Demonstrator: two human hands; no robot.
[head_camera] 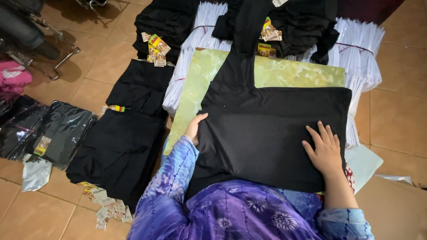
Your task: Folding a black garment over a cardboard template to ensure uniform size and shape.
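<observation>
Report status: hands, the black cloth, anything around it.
Left hand grips cloth edge; right hand flat on top. Black cloth folded on green board. Tagged black stack alongside.

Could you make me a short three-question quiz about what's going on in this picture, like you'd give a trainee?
1. True or false: the right hand lies flat on top of the black garment.
2. Where is the left hand? A) on the garment's left edge B) on the bagged garments C) in the air
3. What lies under the garment being folded?

Key:
1. True: the palm is down, fingers spread on the cloth.
2. A: its fingers curl round the left edge.
3. A pale green board, resting on bundles of white packets. A pile of black folded garments lies on the tiled floor beside it.
</observation>
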